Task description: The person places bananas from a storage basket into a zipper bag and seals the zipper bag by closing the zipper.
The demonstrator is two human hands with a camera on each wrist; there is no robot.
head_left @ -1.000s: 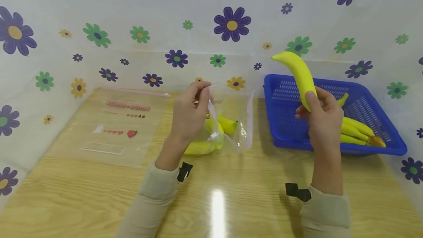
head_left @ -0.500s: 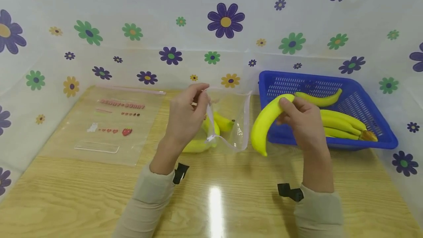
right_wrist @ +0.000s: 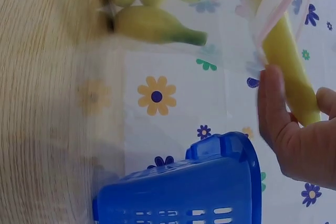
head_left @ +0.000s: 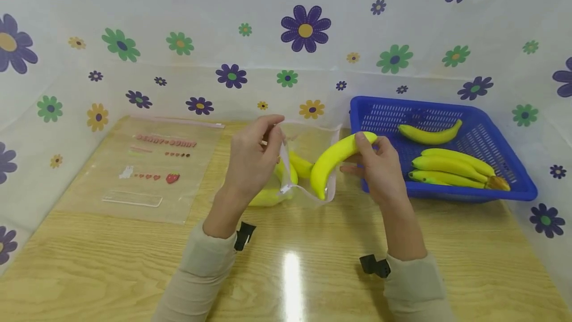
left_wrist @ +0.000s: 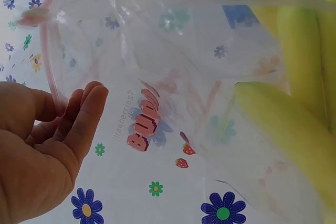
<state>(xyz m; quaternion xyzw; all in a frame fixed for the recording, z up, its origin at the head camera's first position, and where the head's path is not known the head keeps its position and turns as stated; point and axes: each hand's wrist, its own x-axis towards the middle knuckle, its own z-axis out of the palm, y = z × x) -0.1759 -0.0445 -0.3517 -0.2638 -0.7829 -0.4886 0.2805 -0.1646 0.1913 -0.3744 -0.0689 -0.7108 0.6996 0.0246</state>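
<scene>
Right hand point(head_left: 380, 168) has its grip clamped on a curved, smooth, bright-yellow banana point(head_left: 332, 163), thumb on one side near the upper end, fingers opposite. Its free end points down and leftward at the mouth of a clear, pink-rimmed plastic bag point(left_wrist: 136, 61); through the right wrist view I see that end beyond the rim, so I take it as just inside. My left hand point(head_left: 252, 160) pinches the bag's rim near a top corner. More yellow bananas point(left_wrist: 299, 61) lie in the bag on the wood-grained worktop point(head_left: 232, 272).

I judge the banana light and firm enough to keep its curve, its skin a little slippery; I can't tell whether it is real, so I'd press gently. Holding the trailing end seems right, leaving the tip free. The bag looks limp and prone to fold; its rim should be the stiffest place to hold.
</scene>
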